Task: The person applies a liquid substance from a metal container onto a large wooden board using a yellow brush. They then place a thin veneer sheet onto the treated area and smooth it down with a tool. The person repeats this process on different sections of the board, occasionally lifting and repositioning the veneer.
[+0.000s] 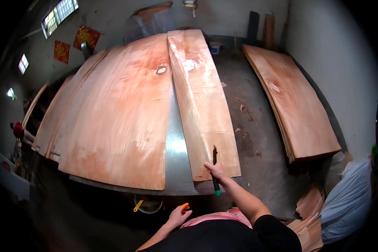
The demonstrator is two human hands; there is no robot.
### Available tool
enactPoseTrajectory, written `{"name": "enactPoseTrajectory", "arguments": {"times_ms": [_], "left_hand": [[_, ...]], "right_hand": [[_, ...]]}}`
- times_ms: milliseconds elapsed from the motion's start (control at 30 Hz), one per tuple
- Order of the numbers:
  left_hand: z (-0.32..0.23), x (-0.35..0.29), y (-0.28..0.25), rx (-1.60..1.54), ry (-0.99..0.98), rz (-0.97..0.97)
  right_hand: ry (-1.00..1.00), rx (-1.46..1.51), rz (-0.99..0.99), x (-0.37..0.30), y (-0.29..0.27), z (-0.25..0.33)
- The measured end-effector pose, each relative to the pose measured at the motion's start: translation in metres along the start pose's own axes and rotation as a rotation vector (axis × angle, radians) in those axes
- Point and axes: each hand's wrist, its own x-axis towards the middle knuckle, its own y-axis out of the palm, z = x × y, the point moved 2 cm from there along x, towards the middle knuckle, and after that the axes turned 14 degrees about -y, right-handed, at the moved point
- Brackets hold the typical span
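In my right hand (215, 169) is a black utility knife (215, 156) with a green end, its tip pointing away from me. That hand is over the near end of a narrow wood veneer strip (214, 117), whose left edge is lifted or folded along its length; whether my fingers also pinch it, I cannot tell. My left hand (178, 217), close to my body below the table edge, is closed on a small orange object (185, 206). A wide veneer sheet (113, 122) with a hole near its far right lies left of the strip, a tapering gap between them.
Bare metal tabletop (175, 147) shows in the gap. Under its front edge stands a round pot (152, 206) with a yellow-handled tool (138, 206). At right is a veneer stack (298, 101). Scraps (248, 112) litter the floor; a pale blue cloth (348, 189) hangs lower right.
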Motion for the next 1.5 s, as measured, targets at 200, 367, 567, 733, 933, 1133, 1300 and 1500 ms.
{"name": "enactPoseTrajectory", "arguments": {"times_ms": [200,367,567,733,933,1133,1300,1500], "left_hand": [[-0.049,0.041,0.071,0.056,0.0,-0.023],[-0.142,0.071,0.165,0.149,0.038,0.082],[-0.217,0.114,0.271,0.366,-0.022,0.21],[-0.248,0.185,0.364,0.323,-0.143,0.245],[-0.237,0.315,0.437,-0.211,-0.592,0.235],[-0.219,0.391,0.509,-0.53,-0.915,0.153],[-0.204,0.395,0.528,-0.789,-0.915,0.226],[-0.191,0.432,0.529,-1.567,-0.593,0.189]], "right_hand": [[0.152,0.932,0.145,-0.004,-0.164,0.029],[-0.034,1.512,0.223,-0.032,-0.328,0.064],[-0.232,1.593,0.209,-0.077,-0.498,0.102],[-0.207,1.537,0.044,-0.091,-0.619,0.117],[-0.253,1.295,-0.069,-0.052,-0.688,0.124],[-0.318,1.115,-0.049,-0.032,-0.706,0.139],[-0.278,1.042,-0.13,-0.05,-0.697,0.144],[-0.185,0.818,-0.22,-0.048,-0.72,0.13]]}}
